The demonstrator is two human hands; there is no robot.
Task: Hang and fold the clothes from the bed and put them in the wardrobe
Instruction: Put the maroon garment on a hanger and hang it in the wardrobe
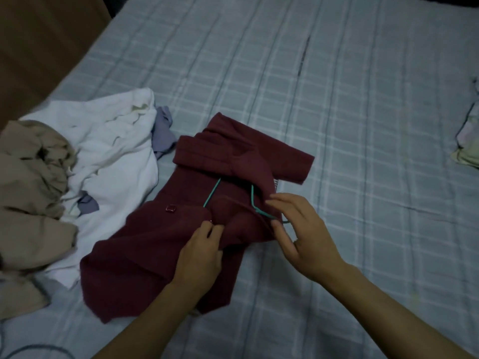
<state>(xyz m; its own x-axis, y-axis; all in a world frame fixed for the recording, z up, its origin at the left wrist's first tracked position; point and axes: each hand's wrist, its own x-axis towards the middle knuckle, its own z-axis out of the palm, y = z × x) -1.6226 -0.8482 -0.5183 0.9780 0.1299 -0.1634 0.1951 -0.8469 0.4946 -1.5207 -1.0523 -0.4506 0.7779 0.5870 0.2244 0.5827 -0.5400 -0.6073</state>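
bed [337, 99]: far and right stretches of the checked sheet lie bare, left edge crowded by white [114, 151] and beige clothes [31, 177] | maroon garment [160, 244]: near the bed's middle, crumpled, green hanger [252, 200] partly inside | left hand [202, 252]: grip pinching maroon cloth | right hand [300, 229]: grip seemingly closed around hanger, fingers loose

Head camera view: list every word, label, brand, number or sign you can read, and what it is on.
None can be read.
Small square patch on the dark maroon knit garment: too blurred to tell if it bears text.
Pale blue checked bedsheet: no text.
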